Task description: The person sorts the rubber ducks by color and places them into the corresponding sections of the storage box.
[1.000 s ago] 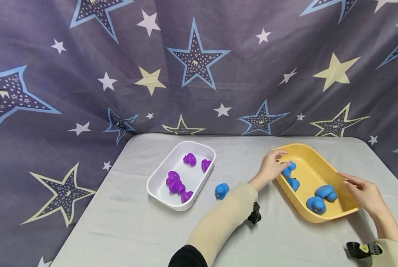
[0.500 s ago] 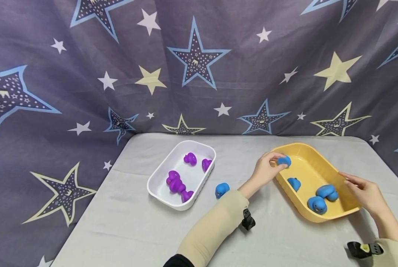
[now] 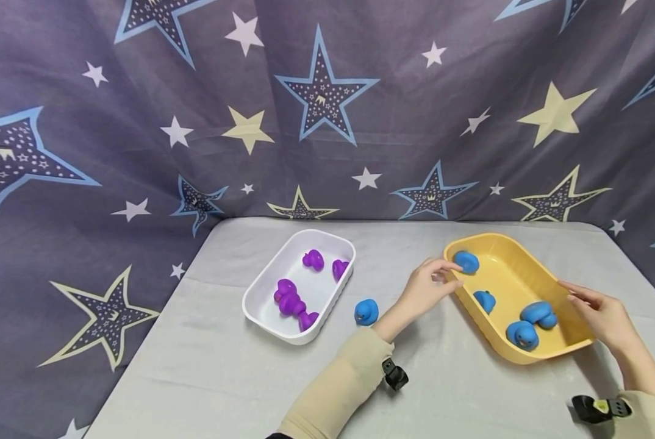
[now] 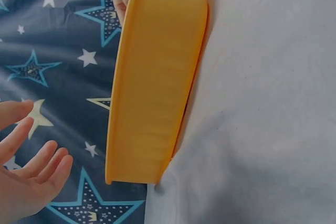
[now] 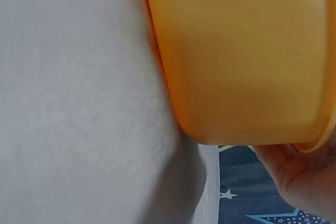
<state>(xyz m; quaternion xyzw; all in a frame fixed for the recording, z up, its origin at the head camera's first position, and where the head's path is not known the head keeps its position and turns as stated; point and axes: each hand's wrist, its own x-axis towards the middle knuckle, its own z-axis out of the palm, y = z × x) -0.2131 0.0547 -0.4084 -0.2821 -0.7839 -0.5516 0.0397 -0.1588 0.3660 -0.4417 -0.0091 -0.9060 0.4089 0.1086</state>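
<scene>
My left hand (image 3: 427,290) hangs at the left edge of the yellow tub (image 3: 511,262), fingers loosely bent and holding nothing. In the left wrist view that hand (image 4: 31,169) is apart from the tub's outer wall. A blue rubber duck (image 3: 466,262) lies just past its fingertips in the tub's far left corner. Several more blue ducks lie inside, one duck (image 3: 484,301) by the left wall and another duck (image 3: 522,335) near the front. My right hand (image 3: 604,318) grips the tub's right rim, also seen in the right wrist view, where the hand (image 5: 310,177) is partly hidden behind the rim.
A white tub (image 3: 261,323) with several purple ducks (image 3: 290,302) stands to the left. Between the tubs a single blue duck (image 3: 366,312) sits on the grey cloth-covered table (image 3: 196,372). A star-patterned curtain (image 3: 393,122) hangs behind the table.
My left hand has let go of a blue duck inside the tub's far left corner and drawn back leftward. The right hand has stayed on the rim.
</scene>
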